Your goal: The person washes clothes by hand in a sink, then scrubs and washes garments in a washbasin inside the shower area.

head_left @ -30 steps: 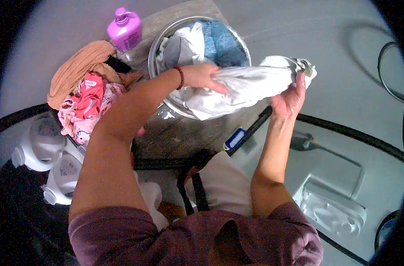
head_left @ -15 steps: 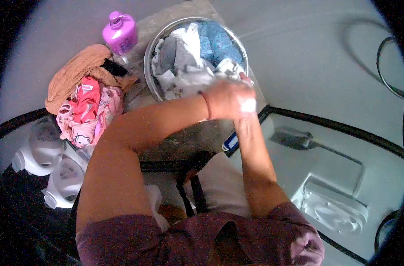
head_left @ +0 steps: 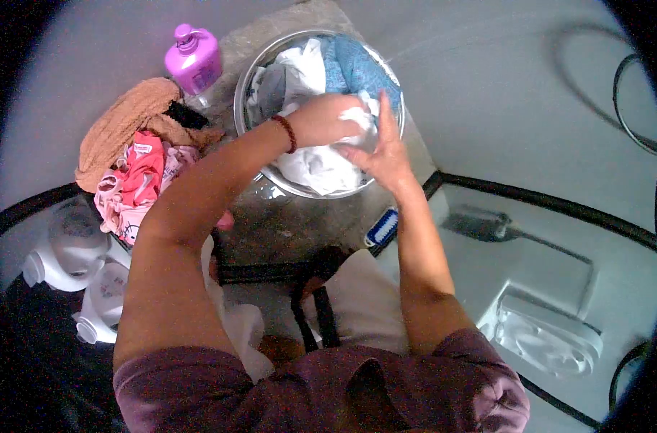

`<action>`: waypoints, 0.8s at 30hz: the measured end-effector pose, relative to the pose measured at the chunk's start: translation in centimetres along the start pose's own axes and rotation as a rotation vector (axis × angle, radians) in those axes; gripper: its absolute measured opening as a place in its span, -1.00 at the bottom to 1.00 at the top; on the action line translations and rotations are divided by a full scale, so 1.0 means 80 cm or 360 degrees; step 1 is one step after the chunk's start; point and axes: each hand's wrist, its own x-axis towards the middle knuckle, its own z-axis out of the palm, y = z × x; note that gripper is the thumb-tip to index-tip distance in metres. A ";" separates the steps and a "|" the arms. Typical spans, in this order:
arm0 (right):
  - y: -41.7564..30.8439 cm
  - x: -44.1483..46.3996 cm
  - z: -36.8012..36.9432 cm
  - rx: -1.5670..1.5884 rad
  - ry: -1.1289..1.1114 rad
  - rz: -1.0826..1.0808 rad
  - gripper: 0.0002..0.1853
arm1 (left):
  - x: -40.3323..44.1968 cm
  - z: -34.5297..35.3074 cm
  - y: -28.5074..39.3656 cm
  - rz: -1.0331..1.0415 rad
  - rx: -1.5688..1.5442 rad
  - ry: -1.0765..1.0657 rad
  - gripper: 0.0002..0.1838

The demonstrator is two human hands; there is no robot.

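Your left hand [head_left: 327, 121] curls over the white cloth [head_left: 318, 167], its grip impossible to tell; your right hand [head_left: 389, 155] spreads open, thumb seemingly against it. The cloth bunches toward the near rim of the metal basin [head_left: 240, 108], apparently unfinished. Blue fabric [head_left: 366, 66] sits toward the far rim; pink clothes [head_left: 142, 172] lie outside, beyond the left rim.

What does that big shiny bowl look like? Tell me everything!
The round bowl looks like silvery metal, with a shiny rim. It sits upright on a greyish surface. White, grey and blue cloths lie inside, hiding its bottom. The left hand and right hand are over it; whether either touches its rim, I can't tell.
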 end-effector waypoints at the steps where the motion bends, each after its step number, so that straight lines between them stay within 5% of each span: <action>1: -0.013 0.001 0.003 0.0306 0.0017 0.0067 -0.25 | 0.008 -0.009 0.030 0.0064 0.0183 -0.0088 -0.61; 2: -0.008 0.000 0.004 0.0309 0.0017 0.0073 -0.25 | 0.015 -0.017 0.048 0.0059 0.0182 -0.0093 -0.61; 4: 0.006 -0.004 0.001 0.1133 -0.0277 0.0792 -0.47 | 0.023 -0.024 0.068 0.0110 0.0073 -0.0336 -0.59; 5: -0.002 -0.002 -0.007 0.1307 -0.0123 0.0911 -0.66 | 0.021 -0.023 0.064 0.0313 -0.0009 -0.0148 -0.54; 13: -0.008 0.019 -0.071 0.2282 0.0149 0.0887 -0.64 | -0.019 -0.043 -0.027 -0.0135 0.0338 -0.0642 -0.41; 18: 0.008 0.017 -0.097 0.2535 0.0395 0.1013 -0.63 | -0.019 -0.052 -0.017 -0.0741 -0.0515 -0.0430 -0.48; 20: 0.019 0.014 -0.096 0.2584 0.0512 0.1173 -0.63 | -0.015 -0.058 -0.008 -0.0654 -0.0914 -0.0212 -0.58; 22: 0.036 0.008 -0.090 0.2354 0.0515 0.1300 -0.65 | -0.009 -0.066 -0.005 0.0699 -0.0129 0.0192 -0.65; 23: 0.034 0.006 -0.085 0.2420 0.0340 0.1255 -0.64 | -0.018 -0.061 0.032 -0.0311 -0.0962 0.0306 -0.66; 24: 0.039 0.003 -0.077 0.2415 0.0241 0.1254 -0.65 | -0.012 -0.054 0.010 -0.0313 -0.0959 0.0306 -0.66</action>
